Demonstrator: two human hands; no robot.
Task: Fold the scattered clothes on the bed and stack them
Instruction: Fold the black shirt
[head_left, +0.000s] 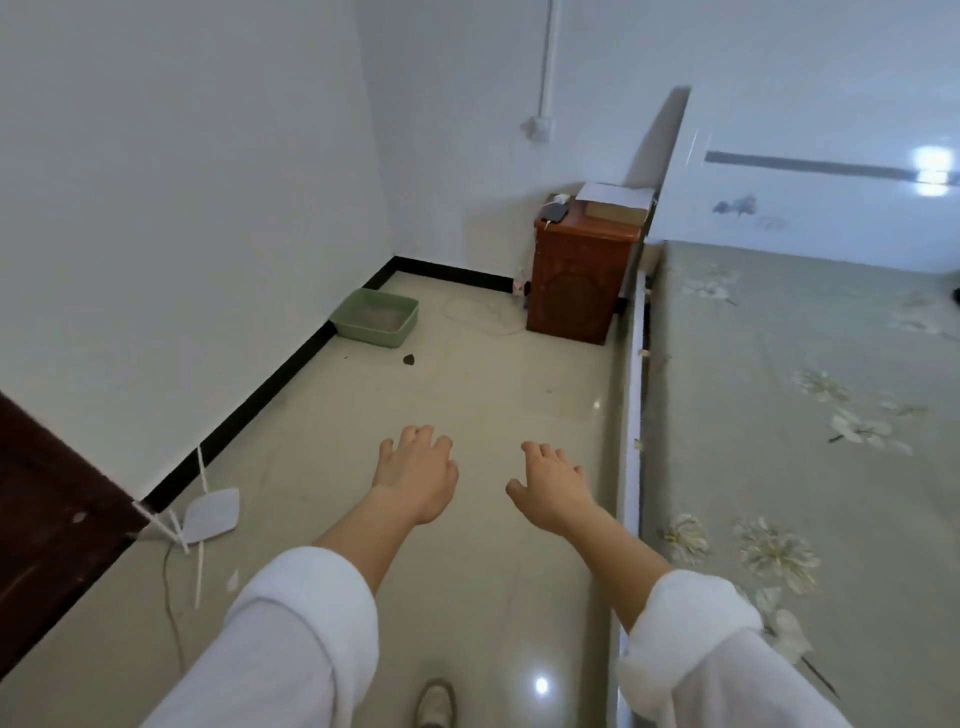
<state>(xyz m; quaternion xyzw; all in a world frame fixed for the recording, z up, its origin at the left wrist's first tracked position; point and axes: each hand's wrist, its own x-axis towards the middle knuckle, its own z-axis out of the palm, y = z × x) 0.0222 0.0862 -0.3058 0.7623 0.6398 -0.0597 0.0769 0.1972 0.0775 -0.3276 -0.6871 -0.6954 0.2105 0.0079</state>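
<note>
While left hand (415, 475) and right hand (553, 486) hover, the bed (779, 338) is floral green

A: Is there any word, number or brand here that can be read?

B: No, I can read nothing. The pale box (615, 200) on the wooden nightstand (576, 280), far beyond the fingers (535, 449) of the right hand (553, 486), is too small and blurred to tell if something is printed on it.

A: And the bed (779, 364), to the right of these fingers?

B: Its sheet carries only a pattern of flowers. I can make out no letters there.
</note>
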